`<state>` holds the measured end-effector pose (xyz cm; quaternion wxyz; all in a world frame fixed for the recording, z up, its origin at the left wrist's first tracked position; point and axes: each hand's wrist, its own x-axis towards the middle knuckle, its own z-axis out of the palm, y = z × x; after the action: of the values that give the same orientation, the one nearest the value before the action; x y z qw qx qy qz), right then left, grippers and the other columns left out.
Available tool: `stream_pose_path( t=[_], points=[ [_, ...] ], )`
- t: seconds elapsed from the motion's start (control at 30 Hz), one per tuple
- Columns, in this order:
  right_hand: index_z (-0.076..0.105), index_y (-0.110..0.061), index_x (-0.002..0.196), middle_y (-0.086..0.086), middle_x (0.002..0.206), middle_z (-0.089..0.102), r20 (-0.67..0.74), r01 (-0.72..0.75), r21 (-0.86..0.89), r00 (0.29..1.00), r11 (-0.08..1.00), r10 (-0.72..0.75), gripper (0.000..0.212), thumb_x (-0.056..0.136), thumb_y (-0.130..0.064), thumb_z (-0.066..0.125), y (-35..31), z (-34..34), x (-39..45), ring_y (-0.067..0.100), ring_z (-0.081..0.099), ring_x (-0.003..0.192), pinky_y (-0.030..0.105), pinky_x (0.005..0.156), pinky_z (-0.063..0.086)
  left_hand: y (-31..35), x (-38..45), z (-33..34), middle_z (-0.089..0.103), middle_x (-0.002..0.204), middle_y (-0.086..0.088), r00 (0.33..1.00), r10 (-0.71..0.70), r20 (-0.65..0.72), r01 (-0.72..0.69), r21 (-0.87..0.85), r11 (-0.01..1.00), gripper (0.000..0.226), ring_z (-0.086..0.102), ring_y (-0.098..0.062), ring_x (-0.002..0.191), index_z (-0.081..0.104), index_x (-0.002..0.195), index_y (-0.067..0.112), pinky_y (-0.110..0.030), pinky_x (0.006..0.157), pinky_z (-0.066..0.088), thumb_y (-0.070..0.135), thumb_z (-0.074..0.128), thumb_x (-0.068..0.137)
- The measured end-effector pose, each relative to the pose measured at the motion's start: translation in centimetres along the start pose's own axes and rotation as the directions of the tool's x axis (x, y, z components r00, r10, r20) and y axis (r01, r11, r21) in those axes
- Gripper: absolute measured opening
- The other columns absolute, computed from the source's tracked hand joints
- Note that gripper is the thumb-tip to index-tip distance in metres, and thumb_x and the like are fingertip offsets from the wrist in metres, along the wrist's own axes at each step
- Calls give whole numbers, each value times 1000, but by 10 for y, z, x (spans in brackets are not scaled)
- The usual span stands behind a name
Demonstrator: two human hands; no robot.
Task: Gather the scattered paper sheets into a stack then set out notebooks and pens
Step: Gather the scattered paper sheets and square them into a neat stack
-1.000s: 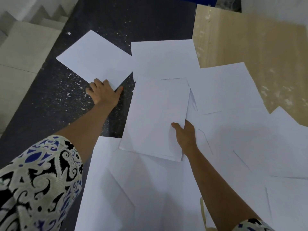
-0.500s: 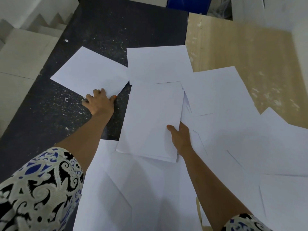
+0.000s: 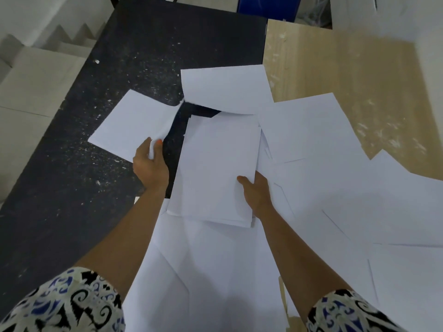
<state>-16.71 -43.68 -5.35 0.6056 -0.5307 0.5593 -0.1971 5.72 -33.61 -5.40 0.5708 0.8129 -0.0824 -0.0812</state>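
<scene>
Gathering is only partly done: the right hand (image 3: 256, 192) grips a small stack (image 3: 215, 168), the left hand (image 3: 149, 161) pinches a loose sheet (image 3: 131, 123) beside it; many sheets (image 3: 335, 188) litter the counter (image 3: 60, 200), no notebooks or pens visible

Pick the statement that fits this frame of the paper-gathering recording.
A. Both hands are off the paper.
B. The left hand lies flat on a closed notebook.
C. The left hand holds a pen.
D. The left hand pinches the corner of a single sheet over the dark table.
D: the left hand pinches the near corner of the single sheet, lifting it over the dark table, while the right hand holds the stack.
</scene>
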Motion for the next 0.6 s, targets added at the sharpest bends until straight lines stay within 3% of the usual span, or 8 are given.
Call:
stream_pose_path(
  t=[0.07,0.2,0.3,0.43,0.53,0.6],
  points=[
    [67,-16,109,-3,97,69,-1,-4,-3,1000,1000,4,21,89,-13,62,-2,1,-1,17,65,93,27,81,50,4,-9,-4,65,123,-3,1000,-14,-9,13,-53,999,45,59,-15,117,63,125,10,-33,102,48,40,63,91],
    [67,-17,108,-1,101,70,18,-32,-30,999,999,33,21,87,-17,63,-5,-2,-2,21,65,97,38,90,53,1,-19,-10,66,120,-2,949,172,266,-177,-3,984,37,61,-14,114,67,120,14,-33,100,48,34,68,89],
    [66,-15,113,3,108,69,26,-96,-5,995,995,96,25,91,-24,59,-9,-2,-1,25,64,105,42,97,50,-2,-22,-14,67,120,-1,802,320,505,-394,43,918,30,62,-15,113,72,111,14,-35,102,46,30,72,86],
    [59,-19,130,6,126,64,205,-323,348,942,880,264,65,91,-66,37,-10,-11,6,25,59,117,45,107,42,-2,-27,-23,61,121,21,574,127,809,-383,128,915,30,47,-3,129,75,95,28,-30,112,34,43,77,70],
    [65,-20,121,8,117,69,363,-437,412,883,799,296,74,85,-77,34,-12,-21,14,25,65,104,43,101,46,-6,-30,-28,58,129,21,485,96,869,-509,191,840,40,31,-1,139,74,79,36,-33,116,17,73,62,69],
    [61,-26,125,3,123,65,303,-411,326,898,851,317,70,77,-76,51,-18,-19,17,21,61,110,41,107,40,-5,-33,-28,62,124,18,456,134,880,-574,176,799,62,35,-1,137,72,73,31,-34,116,13,86,44,70]
  ],
)
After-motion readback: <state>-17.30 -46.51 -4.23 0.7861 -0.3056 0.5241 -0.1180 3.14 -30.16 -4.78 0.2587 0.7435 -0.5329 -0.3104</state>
